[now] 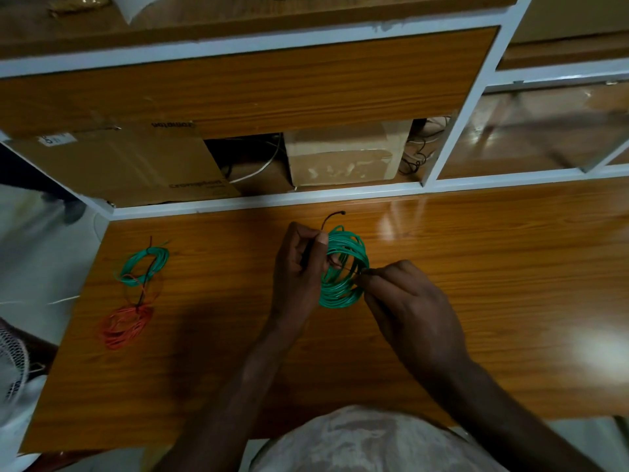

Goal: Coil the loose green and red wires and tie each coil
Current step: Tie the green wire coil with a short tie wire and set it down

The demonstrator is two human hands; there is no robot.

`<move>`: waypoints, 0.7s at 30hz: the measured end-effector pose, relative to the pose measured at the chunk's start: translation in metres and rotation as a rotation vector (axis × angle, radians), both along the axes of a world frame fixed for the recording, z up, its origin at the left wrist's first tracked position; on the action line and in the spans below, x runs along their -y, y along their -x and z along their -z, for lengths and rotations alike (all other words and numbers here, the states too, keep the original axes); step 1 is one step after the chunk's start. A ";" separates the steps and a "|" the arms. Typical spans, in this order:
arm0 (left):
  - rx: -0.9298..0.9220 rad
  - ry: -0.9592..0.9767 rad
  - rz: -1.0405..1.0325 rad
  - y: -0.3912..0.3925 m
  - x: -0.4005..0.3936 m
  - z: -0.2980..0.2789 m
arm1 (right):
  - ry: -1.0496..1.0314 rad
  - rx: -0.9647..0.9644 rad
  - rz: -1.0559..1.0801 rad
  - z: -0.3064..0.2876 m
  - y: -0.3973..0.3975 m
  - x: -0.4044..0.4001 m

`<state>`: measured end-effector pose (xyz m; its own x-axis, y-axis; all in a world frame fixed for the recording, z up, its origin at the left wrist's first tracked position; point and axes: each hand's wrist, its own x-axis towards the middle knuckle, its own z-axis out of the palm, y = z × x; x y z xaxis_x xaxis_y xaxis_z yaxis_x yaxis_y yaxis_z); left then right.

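The large coil of green plastic-coated wire (343,267) sits mid-frame above the glossy wooden tabletop (476,267); I see my left hand (301,267) gripping its left edge, my right hand (408,301) pinching a thin black tie (332,219). Far left lie a red-orange wire coil (124,327) and small green coil (144,265).

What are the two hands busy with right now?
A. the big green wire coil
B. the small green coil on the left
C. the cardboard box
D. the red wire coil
A: the left hand and the right hand both hold the big green wire coil and a thin dark tie, while the red coil and the small green coil lie untouched on the table.
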<state>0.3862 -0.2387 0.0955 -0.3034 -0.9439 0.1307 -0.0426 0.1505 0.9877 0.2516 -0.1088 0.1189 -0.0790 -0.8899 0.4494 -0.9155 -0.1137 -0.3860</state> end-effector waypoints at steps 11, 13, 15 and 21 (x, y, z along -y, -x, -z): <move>-0.151 -0.332 0.020 0.009 0.005 0.009 | 0.032 -0.008 0.019 -0.001 0.005 -0.003; -0.151 -0.355 0.025 0.009 0.006 0.010 | 0.026 -0.018 0.022 -0.001 0.006 -0.005; -0.167 -0.359 0.034 0.008 0.006 0.009 | 0.026 -0.025 0.017 0.000 0.008 -0.005; -0.154 -0.351 0.061 0.005 0.007 0.010 | 0.030 -0.030 -0.015 0.002 0.009 -0.005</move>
